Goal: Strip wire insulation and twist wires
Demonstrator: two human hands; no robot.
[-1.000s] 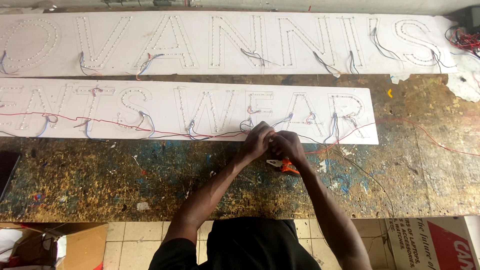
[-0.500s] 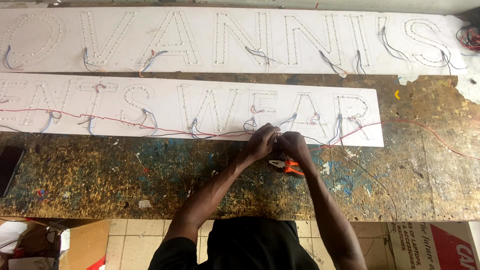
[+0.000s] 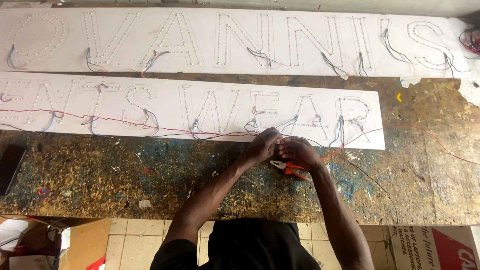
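Both hands pinch thin wires at sign panel (image 3: 190,107) edge: left hand (image 3: 263,145), right hand (image 3: 297,151). Keep ends taut, twist tight; orange pliers (image 3: 287,169) on desk (image 3: 125,175) nearby.

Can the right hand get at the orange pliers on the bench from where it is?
Probably yes. The orange pliers lie on the bench just under the right hand, nothing covering them; but that hand is pinching wires with the left hand.
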